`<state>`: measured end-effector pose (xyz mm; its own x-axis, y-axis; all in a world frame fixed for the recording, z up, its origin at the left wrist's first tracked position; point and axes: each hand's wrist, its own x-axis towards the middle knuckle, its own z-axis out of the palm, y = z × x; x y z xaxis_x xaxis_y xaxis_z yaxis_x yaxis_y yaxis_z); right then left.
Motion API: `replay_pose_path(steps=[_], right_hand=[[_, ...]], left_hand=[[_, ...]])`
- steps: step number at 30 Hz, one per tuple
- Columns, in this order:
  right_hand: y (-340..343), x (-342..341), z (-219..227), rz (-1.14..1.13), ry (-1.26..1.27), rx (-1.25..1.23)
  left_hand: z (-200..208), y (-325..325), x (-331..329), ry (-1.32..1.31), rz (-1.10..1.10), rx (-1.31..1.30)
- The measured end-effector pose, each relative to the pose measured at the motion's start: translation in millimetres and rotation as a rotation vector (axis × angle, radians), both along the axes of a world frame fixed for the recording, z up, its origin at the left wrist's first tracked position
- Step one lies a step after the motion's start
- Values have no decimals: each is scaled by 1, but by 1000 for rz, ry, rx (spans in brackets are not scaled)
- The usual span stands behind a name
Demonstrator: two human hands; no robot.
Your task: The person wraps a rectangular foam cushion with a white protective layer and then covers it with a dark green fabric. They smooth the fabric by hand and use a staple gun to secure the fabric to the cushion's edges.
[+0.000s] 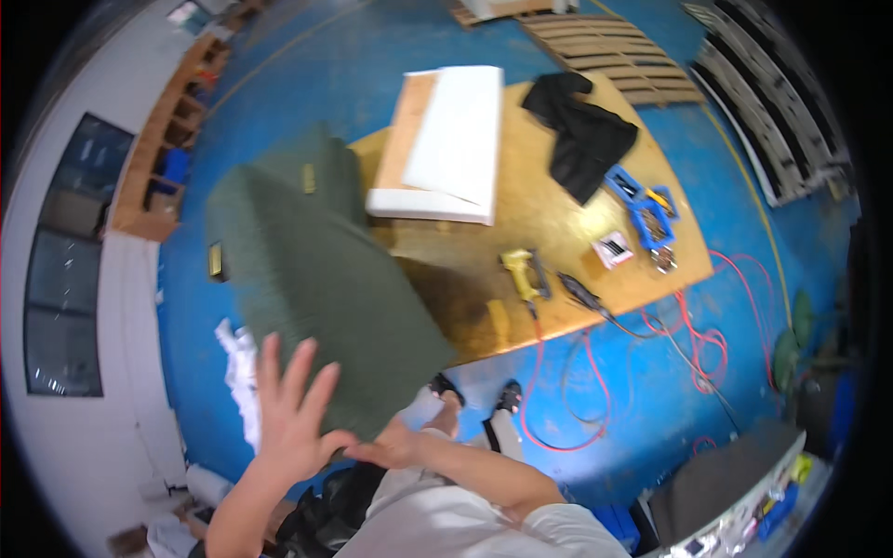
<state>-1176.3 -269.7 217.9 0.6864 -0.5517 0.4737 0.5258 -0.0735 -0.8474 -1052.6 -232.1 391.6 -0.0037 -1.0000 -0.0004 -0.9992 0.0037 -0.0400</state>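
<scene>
A large dark green fabric-covered piece [321, 270], like an upholstered furniture part, leans over the left side of the table and reaches down toward me. My left hand [293, 414] is raised by its lower left edge, fingers spread wide and palm showing. At the bottom corner of the green fabric, my right hand [395, 444] has its fingers closed on the edge. The left thumb comes close to the right fingertips; whether they touch is hard to see. A yellow staple gun [517, 272] with a red hose lies on the table, beside a black corded tool [581, 293].
On the yellow-brown table [456, 316] rest a white padded panel [456, 139], a black cloth [586, 135], blue bins [651, 223] of small parts and a small box [612, 249]. Red hoses [712, 349] loop across the floor at right. Wooden pallets [614, 56] lie beyond.
</scene>
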Motion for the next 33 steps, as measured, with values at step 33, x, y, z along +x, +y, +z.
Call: replay_pose_path(steps=[33], right_hand=[[-22, -101, -83, -306, 610, 328]], left_hand=[[-18, 13, 20, 34, -145, -180]])
